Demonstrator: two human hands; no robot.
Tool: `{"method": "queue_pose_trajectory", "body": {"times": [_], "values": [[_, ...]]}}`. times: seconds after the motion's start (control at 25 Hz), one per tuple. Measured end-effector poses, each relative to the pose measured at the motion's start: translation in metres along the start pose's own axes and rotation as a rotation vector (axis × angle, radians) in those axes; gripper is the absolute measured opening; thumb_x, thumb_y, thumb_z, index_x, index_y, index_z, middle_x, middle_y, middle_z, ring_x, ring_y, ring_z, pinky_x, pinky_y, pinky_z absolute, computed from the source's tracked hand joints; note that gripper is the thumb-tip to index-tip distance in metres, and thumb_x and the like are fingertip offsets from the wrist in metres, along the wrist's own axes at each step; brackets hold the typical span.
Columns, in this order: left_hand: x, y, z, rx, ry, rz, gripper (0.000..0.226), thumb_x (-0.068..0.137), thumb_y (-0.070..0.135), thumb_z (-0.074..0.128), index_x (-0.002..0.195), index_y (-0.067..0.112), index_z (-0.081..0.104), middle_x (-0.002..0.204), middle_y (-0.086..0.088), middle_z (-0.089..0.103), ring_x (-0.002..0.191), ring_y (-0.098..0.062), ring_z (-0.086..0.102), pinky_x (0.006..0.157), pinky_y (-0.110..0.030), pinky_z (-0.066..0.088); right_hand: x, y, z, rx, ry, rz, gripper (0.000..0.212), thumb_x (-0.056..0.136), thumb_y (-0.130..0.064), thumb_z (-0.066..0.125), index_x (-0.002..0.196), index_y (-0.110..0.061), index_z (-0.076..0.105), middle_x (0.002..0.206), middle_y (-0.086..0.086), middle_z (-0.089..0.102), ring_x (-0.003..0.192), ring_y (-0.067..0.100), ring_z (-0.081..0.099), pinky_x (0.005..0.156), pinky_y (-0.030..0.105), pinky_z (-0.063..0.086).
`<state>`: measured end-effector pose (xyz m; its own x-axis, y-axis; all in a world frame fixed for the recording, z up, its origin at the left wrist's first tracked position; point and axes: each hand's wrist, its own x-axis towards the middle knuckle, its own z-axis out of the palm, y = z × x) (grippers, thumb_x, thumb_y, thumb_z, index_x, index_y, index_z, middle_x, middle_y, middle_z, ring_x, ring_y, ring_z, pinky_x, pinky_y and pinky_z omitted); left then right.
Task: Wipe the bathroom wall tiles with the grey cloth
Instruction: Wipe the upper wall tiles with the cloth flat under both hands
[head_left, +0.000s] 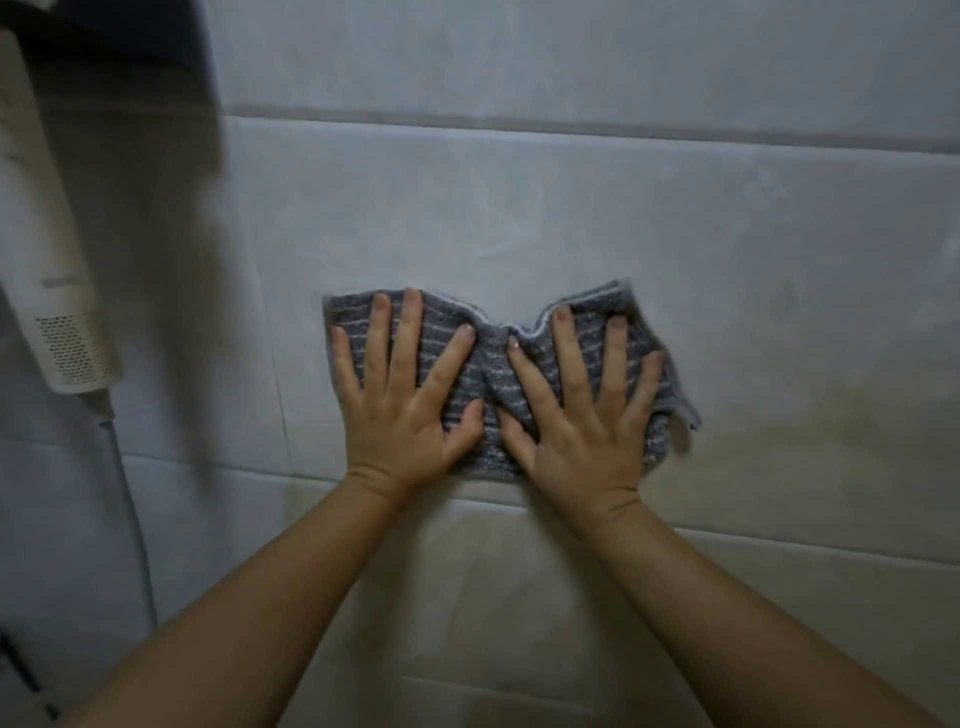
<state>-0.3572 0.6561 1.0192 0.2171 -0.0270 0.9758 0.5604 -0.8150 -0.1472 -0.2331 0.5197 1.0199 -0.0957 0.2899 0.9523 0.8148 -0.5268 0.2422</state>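
Note:
A grey cloth with thin white stripes lies flat against the pale wall tiles, bunched into a fold at its middle. My left hand presses on its left half with fingers spread and straight. My right hand presses on its right half the same way. The two thumbs nearly meet over the fold. The cloth's lower right corner hangs loose past my right little finger.
A white shower unit with a perforated grille hangs on the wall at the left, and a hose runs down from it. A yellowish stain marks the tiles to the right of the cloth.

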Motion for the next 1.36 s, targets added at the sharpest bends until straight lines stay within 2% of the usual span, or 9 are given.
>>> {"method": "queue_pose_trajectory", "body": {"times": [0.16, 0.24, 0.36, 0.56, 0.8, 0.92, 1.08, 1.2, 1.36], "values": [[-0.055, 0.044, 0.015, -0.001, -0.043, 0.077, 0.066, 0.086, 0.051, 0.048, 0.147, 0.031, 0.032, 0.163, -0.012, 0.013, 0.151, -0.032, 0.01, 0.116, -0.064, 0.01, -0.074, 0.025, 0.001, -0.022, -0.104, -0.089, 0.053, 0.093, -0.054, 0.046, 0.141, -0.031, 0.04, 0.161, 0.003, 0.017, 0.149, 0.035, 0.002, 0.116, 0.062, 0.005], [-0.055, 0.077, 0.019, -0.008, -0.031, 0.109, 0.066, 0.086, 0.053, 0.05, 0.147, 0.033, 0.034, 0.161, -0.013, 0.019, 0.151, -0.031, 0.011, 0.116, -0.062, 0.01, -0.093, 0.053, -0.005, -0.02, -0.09, -0.054, 0.049, 0.093, -0.054, 0.044, 0.137, -0.031, 0.043, 0.163, 0.002, 0.008, 0.15, 0.033, 0.002, 0.117, 0.061, 0.005], [-0.022, 0.123, 0.019, -0.046, 0.005, 0.102, 0.065, 0.087, 0.055, 0.051, 0.147, 0.033, 0.039, 0.154, -0.014, 0.033, 0.15, -0.031, 0.016, 0.116, -0.061, 0.011, -0.085, 0.101, -0.018, -0.042, -0.018, 0.046, 0.053, 0.092, -0.055, 0.045, 0.139, -0.031, 0.041, 0.157, 0.006, 0.02, 0.146, 0.037, 0.013, 0.116, 0.06, 0.008], [0.046, 0.144, 0.014, -0.083, 0.054, 0.053, 0.06, 0.09, 0.052, 0.05, 0.146, 0.031, 0.042, 0.154, -0.015, 0.031, 0.144, -0.036, 0.028, 0.115, -0.063, 0.013, -0.03, 0.133, -0.032, -0.062, 0.048, 0.215, 0.058, 0.093, -0.052, 0.043, 0.146, -0.029, 0.035, 0.153, 0.011, 0.025, 0.142, 0.044, 0.018, 0.116, 0.061, 0.005], [-0.013, 0.169, 0.024, -0.022, -0.021, 0.19, 0.067, 0.088, 0.053, 0.051, 0.149, 0.031, 0.036, 0.158, -0.014, 0.024, 0.151, -0.031, 0.013, 0.117, -0.062, 0.008, -0.111, 0.142, -0.029, -0.042, -0.106, -0.002, 0.052, 0.086, -0.05, 0.056, 0.132, -0.029, 0.046, 0.156, 0.005, 0.02, 0.149, 0.034, 0.002, 0.117, 0.062, 0.005], [-0.007, 0.199, 0.027, -0.051, -0.02, 0.211, 0.066, 0.088, 0.055, 0.053, 0.147, 0.032, 0.037, 0.155, -0.014, 0.031, 0.148, -0.033, 0.02, 0.117, -0.06, 0.009, -0.119, 0.175, -0.038, -0.038, -0.064, 0.053, 0.047, 0.087, -0.051, 0.054, 0.13, -0.03, 0.047, 0.154, 0.004, 0.022, 0.149, 0.035, 0.006, 0.115, 0.063, 0.01], [0.046, 0.23, 0.026, -0.085, 0.035, 0.124, 0.062, 0.091, 0.053, 0.049, 0.148, 0.032, 0.037, 0.156, -0.015, 0.031, 0.145, -0.036, 0.025, 0.116, -0.062, 0.01, -0.071, 0.208, -0.048, -0.064, 0.029, 0.215, 0.053, 0.091, -0.05, 0.043, 0.14, -0.03, 0.04, 0.153, 0.01, 0.027, 0.142, 0.044, 0.019, 0.116, 0.062, 0.009], [0.05, 0.238, 0.028, -0.091, 0.042, 0.07, 0.061, 0.093, 0.052, 0.049, 0.149, 0.031, 0.038, 0.157, -0.016, 0.029, 0.146, -0.037, 0.022, 0.116, -0.062, 0.009, -0.066, 0.212, -0.051, -0.058, 0.012, 0.225, 0.054, 0.094, -0.051, 0.038, 0.144, -0.03, 0.035, 0.154, 0.01, 0.024, 0.143, 0.044, 0.016, 0.115, 0.063, 0.008], [-0.001, 0.259, 0.036, -0.068, -0.033, 0.14, 0.065, 0.092, 0.054, 0.049, 0.151, 0.031, 0.033, 0.16, -0.015, 0.019, 0.151, -0.032, 0.009, 0.117, -0.063, 0.007, -0.126, 0.222, -0.05, -0.045, -0.076, 0.168, 0.053, 0.093, -0.051, 0.04, 0.142, -0.032, 0.036, 0.156, 0.007, 0.018, 0.149, 0.038, 0.003, 0.114, 0.066, 0.01]]}}
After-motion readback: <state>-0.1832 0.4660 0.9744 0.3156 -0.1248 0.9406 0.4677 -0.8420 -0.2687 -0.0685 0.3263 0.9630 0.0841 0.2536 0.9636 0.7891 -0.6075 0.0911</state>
